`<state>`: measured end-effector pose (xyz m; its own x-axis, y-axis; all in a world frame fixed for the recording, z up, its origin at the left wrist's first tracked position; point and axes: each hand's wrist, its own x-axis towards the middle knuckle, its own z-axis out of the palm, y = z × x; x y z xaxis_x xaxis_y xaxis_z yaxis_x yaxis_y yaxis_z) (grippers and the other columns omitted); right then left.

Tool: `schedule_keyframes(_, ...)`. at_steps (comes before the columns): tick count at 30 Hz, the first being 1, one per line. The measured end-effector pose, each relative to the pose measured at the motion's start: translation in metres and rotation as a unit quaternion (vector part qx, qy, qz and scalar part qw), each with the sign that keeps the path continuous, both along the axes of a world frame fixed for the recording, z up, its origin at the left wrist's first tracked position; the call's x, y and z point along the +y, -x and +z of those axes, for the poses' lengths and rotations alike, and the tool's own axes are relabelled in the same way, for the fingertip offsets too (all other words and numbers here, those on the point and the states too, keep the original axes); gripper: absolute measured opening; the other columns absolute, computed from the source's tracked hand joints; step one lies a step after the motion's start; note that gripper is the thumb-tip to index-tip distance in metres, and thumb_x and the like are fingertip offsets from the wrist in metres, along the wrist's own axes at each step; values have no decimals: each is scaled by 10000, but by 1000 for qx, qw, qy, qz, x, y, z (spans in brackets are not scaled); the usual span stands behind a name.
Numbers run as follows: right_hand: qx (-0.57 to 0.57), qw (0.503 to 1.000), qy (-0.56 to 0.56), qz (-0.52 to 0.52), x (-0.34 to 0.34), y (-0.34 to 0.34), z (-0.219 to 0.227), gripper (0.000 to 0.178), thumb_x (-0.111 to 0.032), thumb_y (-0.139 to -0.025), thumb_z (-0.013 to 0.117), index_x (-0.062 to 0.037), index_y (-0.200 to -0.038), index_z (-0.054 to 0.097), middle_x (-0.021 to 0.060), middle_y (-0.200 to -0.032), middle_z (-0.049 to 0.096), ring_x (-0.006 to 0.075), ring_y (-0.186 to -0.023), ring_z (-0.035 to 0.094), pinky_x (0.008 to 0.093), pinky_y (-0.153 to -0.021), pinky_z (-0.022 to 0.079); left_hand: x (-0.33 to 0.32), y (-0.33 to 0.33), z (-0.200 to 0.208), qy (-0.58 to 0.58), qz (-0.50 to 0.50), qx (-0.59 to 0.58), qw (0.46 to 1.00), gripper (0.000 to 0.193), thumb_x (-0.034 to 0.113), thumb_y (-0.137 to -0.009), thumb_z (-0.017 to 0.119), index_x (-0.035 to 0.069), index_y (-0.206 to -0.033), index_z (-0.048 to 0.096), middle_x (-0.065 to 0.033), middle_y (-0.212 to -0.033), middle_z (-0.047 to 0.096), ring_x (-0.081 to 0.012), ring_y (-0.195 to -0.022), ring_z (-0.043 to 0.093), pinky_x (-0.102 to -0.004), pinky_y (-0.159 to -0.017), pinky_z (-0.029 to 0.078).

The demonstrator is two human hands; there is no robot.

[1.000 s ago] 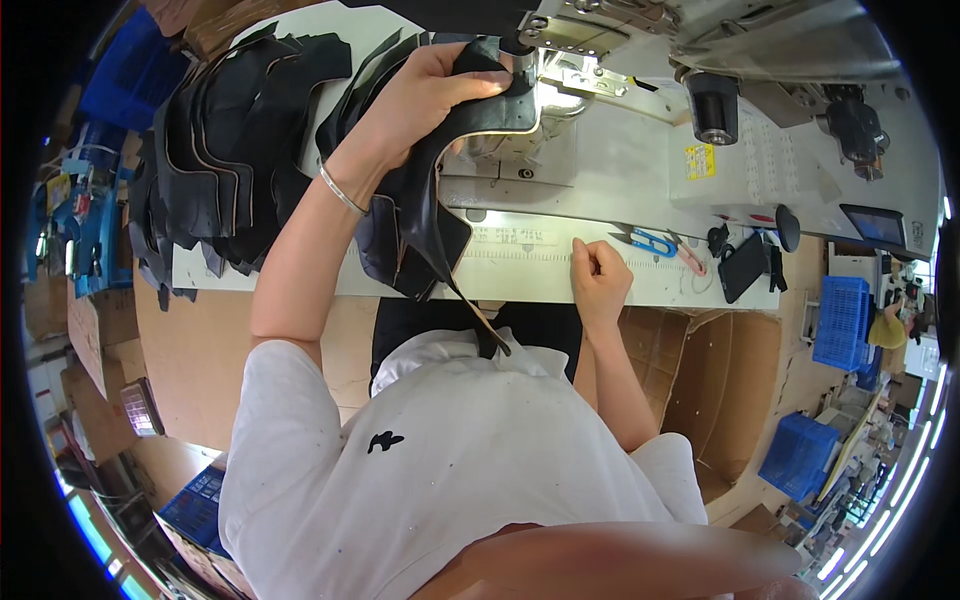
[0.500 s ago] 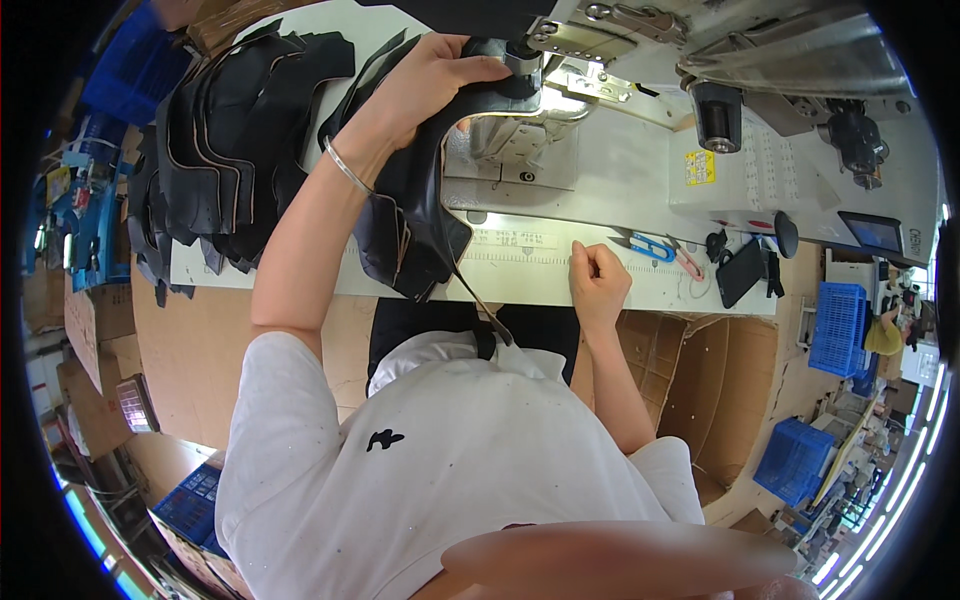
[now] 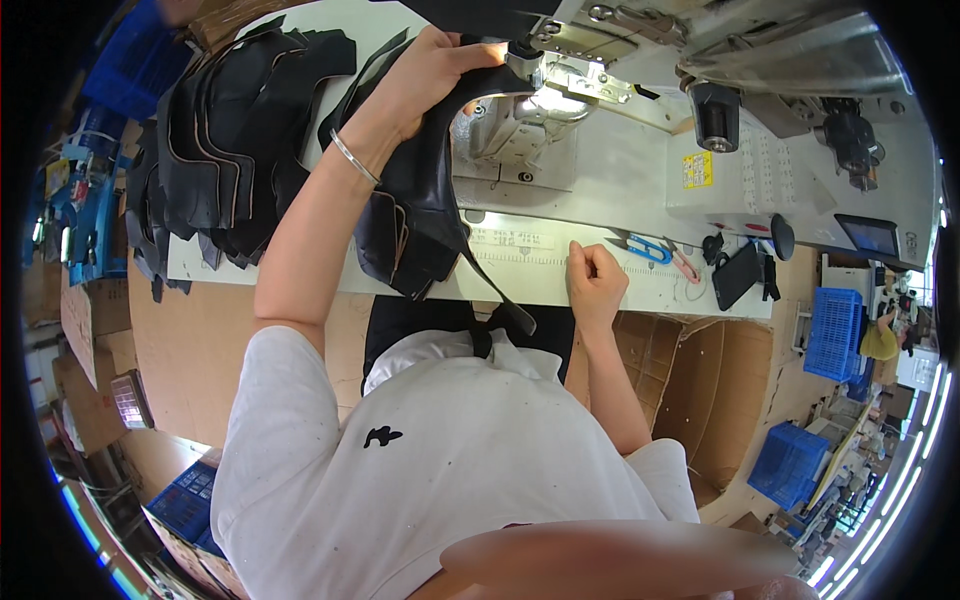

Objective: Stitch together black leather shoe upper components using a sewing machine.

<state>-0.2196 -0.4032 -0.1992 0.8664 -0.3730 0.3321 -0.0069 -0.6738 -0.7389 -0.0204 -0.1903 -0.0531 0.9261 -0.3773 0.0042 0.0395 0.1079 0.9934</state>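
My left hand [image 3: 425, 80], with a silver bangle on its wrist, is closed on a black leather piece [image 3: 435, 150] at the sewing machine [image 3: 530, 125]. The thumb points toward the lit needle area, and the fingertips are partly hidden. The leather's curved edge lies beside the machine's metal bed, and a narrow tail of it hangs over the table's front edge. On that front edge my right hand [image 3: 597, 278] rests as a loose fist, holding nothing visible. Blue-handled snips [image 3: 650, 249] lie just to its right.
Stacked black leather pieces [image 3: 225, 150] cover the table's left side. Right of the snips lie a pink-handled tool [image 3: 686, 268] and a black phone [image 3: 738, 275]. The machine's head [image 3: 790, 60] overhangs the far right. A cardboard box [image 3: 715, 400] stands below the table, at right.
My left hand has shifted slightly away from me, and the leather has turned with it. Its hanging tail has swung to the right. My right hand stays as it was.
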Motion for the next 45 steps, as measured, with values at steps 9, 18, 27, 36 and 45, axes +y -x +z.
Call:
schedule_keyframes(9, 18, 999, -38, -3, -3, 0, 1, 269, -103, -872, 663, 7, -667, 530, -3, -560, 440, 67, -528, 346, 252, -474, 284, -2, 7, -3, 0, 30, -9, 1000, 160, 162, -885, 643, 3, -879, 667, -38, -702, 657, -66, -472, 555, -202, -411, 428)
schedule_keyframes(18, -60, 990, 40, 119, 28, -14, 93, 184, -228, -886, 644, -45, -893, 658, 86, -790, 641, 242, -768, 576, 340, -678, 432, -9, 26, -9, 57, 89, -20, 994, 155, 167, -909, 637, 13, -922, 634, -40, -700, 654, -88, -467, 569, -227, -416, 450)
schedule_keyframes(27, -18, 980, 93, 175, 78, -36, 107, 241, -266, -844, 685, -45, -934, 650, 86, -588, 512, 259, -568, 520, 371, -595, 414, -11, 38, -19, 113, 80, -11, 990, 157, 161, -925, 612, 7, -953, 610, -50, -740, 655, -123, -513, 605, -240, -456, 481)
schedule_keyframes(36, 10, 989, -52, 136, 69, -25, 110, 229, -217, -862, 669, -12, -963, 664, 113, -711, 628, 263, -635, 576, 336, -584, 450, -13, 50, -24, 161, 78, -13, 984, 179, 182, -936, 601, 8, -978, 605, -50, -811, 660, -125, -597, 630, -248, -557, 509)
schedule_keyframes(45, 71, 976, -139, 152, 32, -26, 127, 242, -189, -864, 670, 33, -963, 672, 125, -762, 674, 147, -655, 617, 256, -635, 472, -9, 64, -27, 5, 114, -88, 990, 224, 223, -938, 613, 0, -941, 589, 12, -765, 596, -60, -667, 488, -227, -623, 425)
